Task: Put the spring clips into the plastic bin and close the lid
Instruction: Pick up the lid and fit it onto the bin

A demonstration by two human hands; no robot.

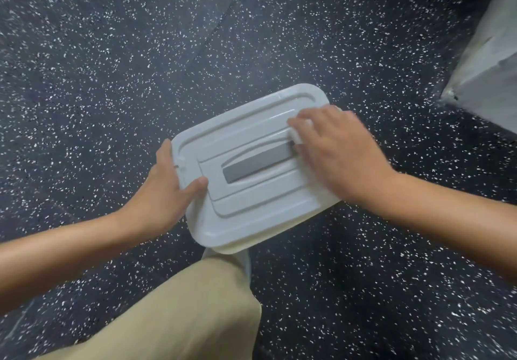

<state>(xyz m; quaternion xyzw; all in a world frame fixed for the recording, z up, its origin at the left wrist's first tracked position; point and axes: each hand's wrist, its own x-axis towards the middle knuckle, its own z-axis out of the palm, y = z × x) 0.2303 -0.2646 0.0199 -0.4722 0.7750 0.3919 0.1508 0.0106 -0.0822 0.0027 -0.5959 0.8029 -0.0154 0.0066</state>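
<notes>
The scene is seen through a single wide-angle camera worn on the head, aimed steeply forward and down. The speckled floor (112, 66) is viewed from close above, both forearms enter from the lower corners, and strong bending is shown toward the edges.

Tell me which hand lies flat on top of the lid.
The right hand, palm down across the lid near its grey handle. The left hand only grips the lid's edge.

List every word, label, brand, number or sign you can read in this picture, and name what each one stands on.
None: no readable text anywhere.
The white lid is plain, and its grey handle strip bears no print.
The speckled floor and the grey block show no lettering.
</notes>
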